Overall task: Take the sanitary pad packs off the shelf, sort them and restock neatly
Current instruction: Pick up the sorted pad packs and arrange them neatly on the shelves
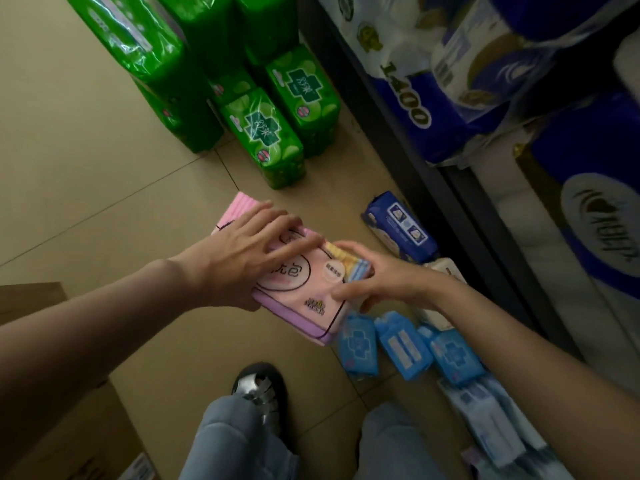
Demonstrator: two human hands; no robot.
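Note:
A pink sanitary pad pack [299,292] is held above the floor between both hands. My left hand [242,251] lies over its top with fingers spread and thumb under the near edge. My right hand [370,278] grips the pack's right end, where yellow and blue stripes show. Green pad packs [270,133] stand in a group on the floor at the back. Three light blue packs [401,344] stand in a row on the floor below my right wrist. A dark blue pack [398,230] lies near the shelf base.
The shelf [433,174] runs along the right, loaded with blue and white toilet-paper bundles [450,81]. Pale blue and white packs [495,424] lie at lower right. A cardboard box [45,427] sits at lower left. My shoe [259,389] and trouser legs are at the bottom.

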